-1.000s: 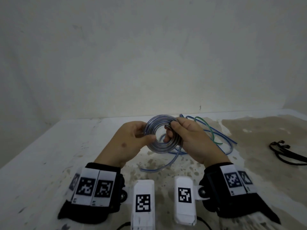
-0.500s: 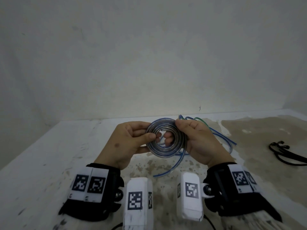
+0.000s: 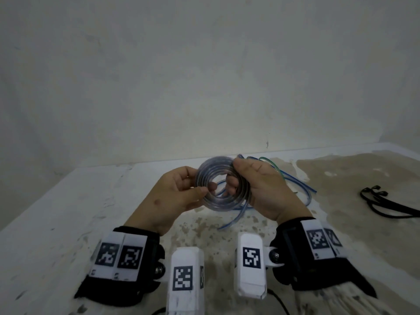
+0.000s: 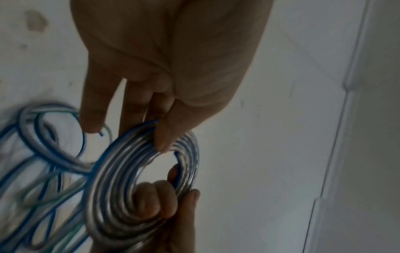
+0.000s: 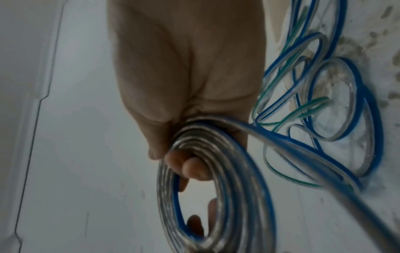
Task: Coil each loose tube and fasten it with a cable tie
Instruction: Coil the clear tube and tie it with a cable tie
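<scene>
Two hands are closed on one coil [image 3: 221, 185] of clear, blue-striped tube, which is held upright above the table [image 3: 68, 212], between the hands and clear of the surface. The left hand [image 3: 175, 196] pinches the coil's left side, thumb on the near face and fingers behind; the right hand [image 3: 261, 189] grips the right side, with fingers hooked through the centre, as is seen in the right wrist view. A loose tail [image 3: 234, 217] of the same tube hangs from the coil's lower edge down toward the table, so the winding is judged to be nearly but not wholly done. For this step to be done well, the turns should be kept flat and stacked under the left thumb while the tail is fed round by the right hand; if either pinch is relaxed, the springy tube is likely to unwind. The coil should be kept pinched at one point until a tie is brought. Behind the right hand more loose tubes [image 3: 291, 178], blue- and green-striped, lie tangled on the table. Black cable ties [image 3: 384, 203] lie well apart at the right edge. The table is white, stained brown in patches, and is backed by a plain pale wall [image 3: 204, 76].
</scene>
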